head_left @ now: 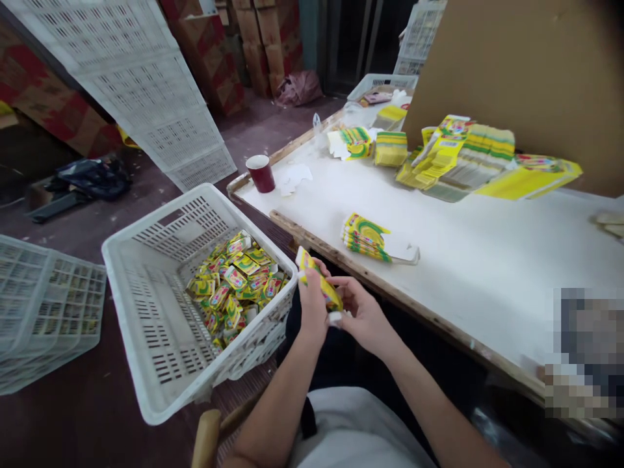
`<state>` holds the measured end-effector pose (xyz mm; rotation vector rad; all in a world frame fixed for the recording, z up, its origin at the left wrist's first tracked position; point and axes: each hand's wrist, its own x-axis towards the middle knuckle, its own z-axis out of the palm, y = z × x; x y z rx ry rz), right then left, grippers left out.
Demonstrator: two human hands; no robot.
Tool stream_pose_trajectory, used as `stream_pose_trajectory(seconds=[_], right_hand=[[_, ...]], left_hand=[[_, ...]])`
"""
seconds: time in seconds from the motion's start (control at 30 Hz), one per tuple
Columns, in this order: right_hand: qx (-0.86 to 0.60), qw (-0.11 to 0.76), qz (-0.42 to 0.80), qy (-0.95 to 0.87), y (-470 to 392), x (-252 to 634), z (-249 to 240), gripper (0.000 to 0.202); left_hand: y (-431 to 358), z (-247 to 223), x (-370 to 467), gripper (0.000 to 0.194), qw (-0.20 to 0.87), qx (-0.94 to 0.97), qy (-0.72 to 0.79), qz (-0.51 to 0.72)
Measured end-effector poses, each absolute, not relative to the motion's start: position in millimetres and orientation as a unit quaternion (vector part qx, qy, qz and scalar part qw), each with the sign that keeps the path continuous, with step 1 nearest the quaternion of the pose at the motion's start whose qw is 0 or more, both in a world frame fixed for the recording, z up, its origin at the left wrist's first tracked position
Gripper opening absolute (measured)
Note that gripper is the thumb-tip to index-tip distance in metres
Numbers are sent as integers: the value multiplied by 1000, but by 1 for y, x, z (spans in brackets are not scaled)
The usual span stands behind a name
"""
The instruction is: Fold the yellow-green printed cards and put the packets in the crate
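A small yellow and green carton (331,296) is held between my two hands, just beyond the table's front edge. My left hand (312,299) is wrapped round its left part, the thumb on top. The fingers of my right hand (359,312) pinch its right end, where a white flap shows. A short row of flat, nested cartons (365,237) lies on the white table (453,260) just beyond my hands. To the left, a white plastic crate (160,312) holds several small yellow cartons (238,279) in a loose heap.
On the table stand a dark red mug (260,174) and bundles of flat cartons (468,156), with a large cardboard sheet (526,84) behind. Stacked white crates (141,84) rise at the back left. Another crate (49,305) stands at the far left. A wooden chair part (207,435) is near my left arm.
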<state>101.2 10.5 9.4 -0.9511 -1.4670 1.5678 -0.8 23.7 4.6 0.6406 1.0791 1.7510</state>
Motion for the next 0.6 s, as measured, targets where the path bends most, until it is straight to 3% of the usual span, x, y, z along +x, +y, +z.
stream_pose_trajectory(seconds=[0.17, 0.33, 0.4, 0.5, 0.6], right_hand=[[-413, 427, 542, -594, 21, 129, 9, 28], [-479, 440, 314, -692, 26, 165, 18, 26], [-520, 422, 180, -721, 27, 176, 25, 29], [-518, 347, 61, -779, 23, 181, 33, 31], [-442, 292, 77, -845, 13, 174, 37, 32]], left_hand=[[17, -4, -3, 31, 481, 361, 425, 676], [11, 17, -9, 25, 423, 418, 492, 636], [7, 30, -15, 32, 345, 472, 515, 627], [4, 47, -20, 62, 256, 600, 537, 535], [5, 48, -19, 77, 320, 696, 515, 385]])
